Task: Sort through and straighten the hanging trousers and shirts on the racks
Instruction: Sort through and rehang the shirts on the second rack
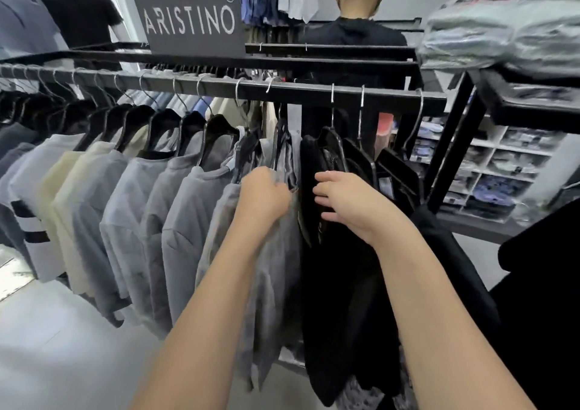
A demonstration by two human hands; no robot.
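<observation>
My left hand (265,196) grips a grey shirt (276,268); my right hand (345,199) curls round the black garment (339,284) beside it on the rail (219,87). The leftward shirts (131,208) hang evenly and seem done, while the tilted black hangers (361,158) to the right seem to remain.

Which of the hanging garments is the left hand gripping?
The grey garment last in the grey row, beside the black garment; the left hand bunches its fabric.
</observation>
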